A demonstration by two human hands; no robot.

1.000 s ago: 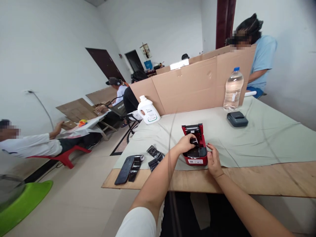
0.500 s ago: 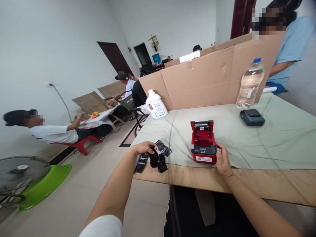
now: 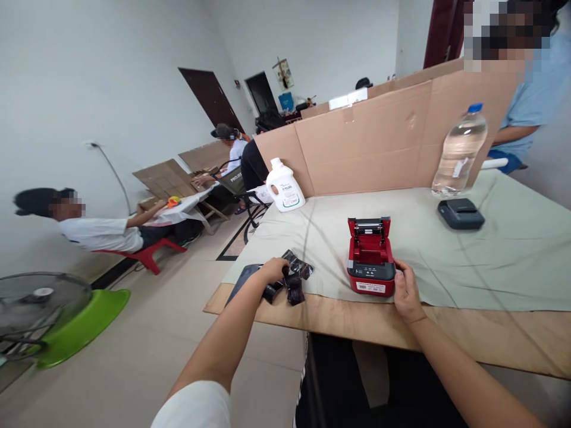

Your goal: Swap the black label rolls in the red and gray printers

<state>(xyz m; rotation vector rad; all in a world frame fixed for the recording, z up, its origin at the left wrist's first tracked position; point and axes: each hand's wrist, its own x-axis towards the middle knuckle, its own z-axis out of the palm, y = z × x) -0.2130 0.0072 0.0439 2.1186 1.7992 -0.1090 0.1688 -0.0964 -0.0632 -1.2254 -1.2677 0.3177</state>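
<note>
A red and dark-grey label printer [image 3: 371, 285] sits on the table with its lid raised and its roll bay showing. My right hand [image 3: 407, 291] steadies it at the right side, fingers along the casing and thumb near the front corner. To the left lie several shiny black plastic-wrapped packets [image 3: 295, 291]. Over them is my left hand [image 3: 274, 271], its fingers curled down on one packet; the fingertips are partly hidden. Beneath my left forearm a dark flat object [image 3: 243, 280] shows at the table's edge.
A white jug [image 3: 286, 187] stands at the back left, before a cardboard partition [image 3: 366, 142]. At the right are a clear bottle [image 3: 460, 151] with a blue cap and a dark-grey device [image 3: 461, 214]. Other people sit at the left and beyond the partition.
My left hand has shifted a little right and lower over the black packets, and the dark flat object shows more. My right hand stays at the printer. The view has turned slightly.
</note>
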